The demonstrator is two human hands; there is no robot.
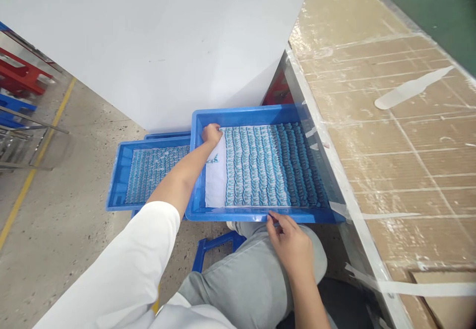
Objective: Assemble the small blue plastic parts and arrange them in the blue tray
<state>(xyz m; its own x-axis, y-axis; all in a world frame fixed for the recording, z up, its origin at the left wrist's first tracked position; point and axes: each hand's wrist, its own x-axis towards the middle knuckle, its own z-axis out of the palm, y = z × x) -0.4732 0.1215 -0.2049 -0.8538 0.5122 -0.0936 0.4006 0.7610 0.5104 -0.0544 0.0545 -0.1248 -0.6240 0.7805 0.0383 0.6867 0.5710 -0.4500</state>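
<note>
A large blue tray holds many small blue-and-white pieces, set out in tight rows on a white sheet. My left hand reaches into the tray's far left corner, at the top of the sheet's bare strip. Its fingers are closed; what they hold, if anything, is hidden. Just below that hand, a few loose pieces lie on the strip. At the tray's near rim is my right hand, thumb and index finger close together against the rim, other fingers curled.
Left of the tray and lower, another blue tray carries similar rows. A cardboard-covered table with tape strips runs along the right, overhanging the large tray's right end. A white panel stands behind. Below is a blue stool.
</note>
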